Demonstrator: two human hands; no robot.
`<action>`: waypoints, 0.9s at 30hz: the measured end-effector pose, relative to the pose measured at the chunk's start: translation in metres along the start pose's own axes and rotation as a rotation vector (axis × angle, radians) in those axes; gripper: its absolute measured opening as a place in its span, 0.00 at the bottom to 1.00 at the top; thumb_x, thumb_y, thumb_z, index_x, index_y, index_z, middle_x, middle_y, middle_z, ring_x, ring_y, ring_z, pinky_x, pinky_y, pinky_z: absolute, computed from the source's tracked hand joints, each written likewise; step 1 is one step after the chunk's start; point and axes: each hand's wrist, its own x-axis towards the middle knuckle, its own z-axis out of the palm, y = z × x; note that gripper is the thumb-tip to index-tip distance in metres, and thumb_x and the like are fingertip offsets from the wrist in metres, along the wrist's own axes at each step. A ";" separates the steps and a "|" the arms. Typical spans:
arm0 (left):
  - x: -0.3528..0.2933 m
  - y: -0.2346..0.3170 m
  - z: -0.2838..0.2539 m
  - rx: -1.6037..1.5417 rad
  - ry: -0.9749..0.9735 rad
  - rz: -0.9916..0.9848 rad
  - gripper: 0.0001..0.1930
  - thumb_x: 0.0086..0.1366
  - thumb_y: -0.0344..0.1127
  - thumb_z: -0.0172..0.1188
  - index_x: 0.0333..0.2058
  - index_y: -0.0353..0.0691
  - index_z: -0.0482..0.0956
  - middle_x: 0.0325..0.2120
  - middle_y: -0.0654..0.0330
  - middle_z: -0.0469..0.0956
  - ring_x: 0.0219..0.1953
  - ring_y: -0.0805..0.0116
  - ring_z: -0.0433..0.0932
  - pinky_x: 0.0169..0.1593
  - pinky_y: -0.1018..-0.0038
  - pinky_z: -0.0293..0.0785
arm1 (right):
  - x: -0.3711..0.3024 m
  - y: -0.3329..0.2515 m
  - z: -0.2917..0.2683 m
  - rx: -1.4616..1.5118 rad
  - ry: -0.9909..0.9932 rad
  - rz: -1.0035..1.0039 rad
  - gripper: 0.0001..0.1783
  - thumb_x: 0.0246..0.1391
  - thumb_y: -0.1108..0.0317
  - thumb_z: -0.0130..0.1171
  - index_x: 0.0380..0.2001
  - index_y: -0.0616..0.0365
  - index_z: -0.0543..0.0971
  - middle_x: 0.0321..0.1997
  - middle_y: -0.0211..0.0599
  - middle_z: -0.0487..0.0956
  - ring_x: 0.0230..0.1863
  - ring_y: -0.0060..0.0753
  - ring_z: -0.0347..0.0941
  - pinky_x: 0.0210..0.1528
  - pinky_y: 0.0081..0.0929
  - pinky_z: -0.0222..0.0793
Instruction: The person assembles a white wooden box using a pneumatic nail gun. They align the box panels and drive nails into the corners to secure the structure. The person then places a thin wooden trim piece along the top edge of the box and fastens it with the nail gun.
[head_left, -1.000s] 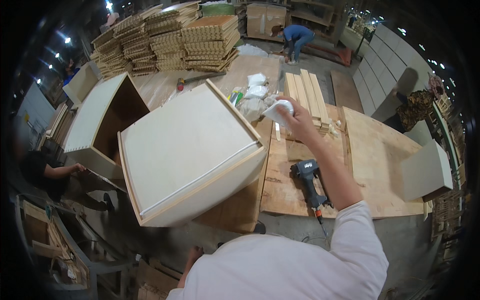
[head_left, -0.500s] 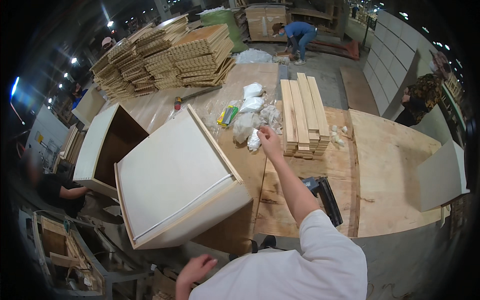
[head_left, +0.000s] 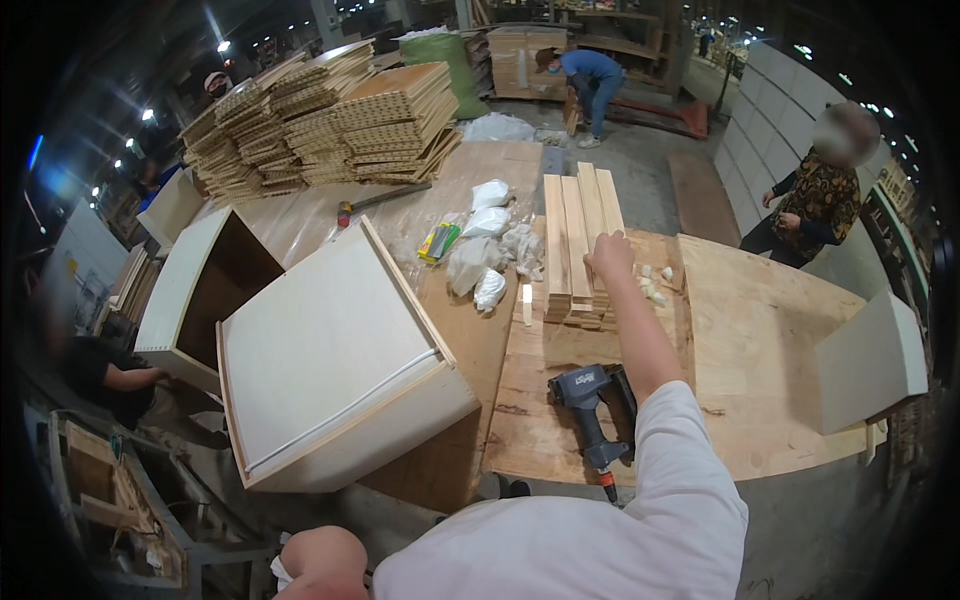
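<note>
Your right hand point(head_left: 613, 258), fingers part-curled, at right side of wooden strips point(head_left: 573, 240), yet unplaced, stacked far on desk point(head_left: 745, 340); cannot tell whether grip holds one. White cord point(head_left: 345, 412) already along near edge of pale box point(head_left: 310, 330), left; nail gun point(head_left: 588, 408) unheld, near. Your left hand unseen.

We see black fisheye corners, bent edges, dim background, glaring lamps point(head_left: 223, 46) at upper left, bluish flare far left, soft shadow beside a pale panel point(head_left: 875, 365)

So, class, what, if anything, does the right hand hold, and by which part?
The right hand is at the right side of the wooden strips; whether it grips one cannot be told.
</note>
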 end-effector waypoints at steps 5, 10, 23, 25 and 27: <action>-0.004 0.012 0.001 0.054 0.096 0.293 0.15 0.60 0.29 0.57 0.47 0.42 0.71 0.41 0.65 0.71 0.46 0.70 0.71 0.44 0.75 0.74 | 0.013 -0.026 0.005 -0.177 -0.104 -0.217 0.10 0.47 0.66 0.61 0.35 0.55 0.81 0.40 0.44 0.80 0.42 0.43 0.78 0.42 0.34 0.74; -0.002 0.030 0.011 0.145 0.092 0.169 0.15 0.61 0.30 0.56 0.47 0.40 0.72 0.42 0.63 0.71 0.50 0.67 0.69 0.43 0.74 0.74 | 0.019 -0.036 0.010 -0.292 -0.037 -0.234 0.11 0.50 0.70 0.56 0.39 0.53 0.80 0.38 0.46 0.81 0.42 0.37 0.80 0.35 0.31 0.76; -0.010 0.053 -0.002 0.144 0.169 0.245 0.12 0.64 0.32 0.52 0.46 0.40 0.73 0.48 0.62 0.69 0.52 0.66 0.68 0.44 0.73 0.72 | -0.026 0.021 0.016 0.719 0.067 0.081 0.24 0.48 0.62 0.55 0.48 0.64 0.72 0.42 0.62 0.77 0.49 0.53 0.74 0.50 0.39 0.68; -0.011 0.054 -0.001 0.113 0.158 0.183 0.12 0.63 0.30 0.52 0.46 0.40 0.73 0.49 0.61 0.69 0.53 0.66 0.68 0.45 0.73 0.72 | -0.052 0.009 0.018 0.826 0.006 0.037 0.26 0.47 0.59 0.59 0.48 0.62 0.73 0.41 0.57 0.78 0.47 0.50 0.75 0.48 0.38 0.70; -0.011 0.057 -0.001 0.110 0.146 0.141 0.11 0.63 0.30 0.52 0.45 0.40 0.74 0.48 0.62 0.69 0.53 0.66 0.68 0.46 0.73 0.72 | -0.078 -0.009 0.014 0.924 -0.031 -0.035 0.27 0.47 0.57 0.62 0.48 0.62 0.73 0.39 0.49 0.79 0.42 0.41 0.76 0.44 0.35 0.71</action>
